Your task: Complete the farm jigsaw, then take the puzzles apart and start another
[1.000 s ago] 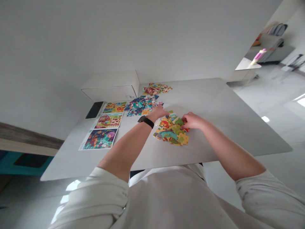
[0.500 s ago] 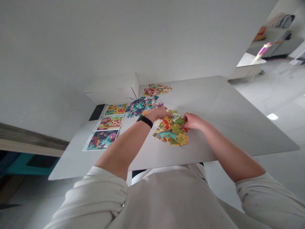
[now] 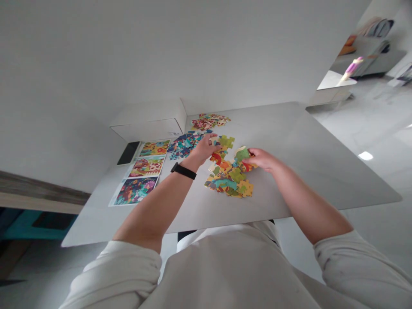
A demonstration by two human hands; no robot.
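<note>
A light touch best stops the yellow-green puzzle pieces, spread on the counter between the hands, from straying into the blue heap. The right hand has a narrow grip on a few; curled fingers obscure whether the left hand holds any.

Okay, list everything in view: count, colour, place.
Table: one, grey, centre
Wall: one, grey, behind table
Floor: one, grey, below table
Printed pictures: three, multicoloured, table's left
Flat slab: one, black, beside farthest picture
Box: one, white, table's far left
Far puzzle pile: one, red and yellow, right of box
Middle puzzle pile: one, mostly blue, right of pictures
Near puzzle pile: one, mostly yellow, front centre
Blurred objects: several, mixed colours, right background
Unclear object: one, teal, lower left
Shirt: one, white, bottom
Wristband: one, black, left wrist
Left grip: one, bare, near pile's left
Right grip: one, bare, near pile's right
</note>
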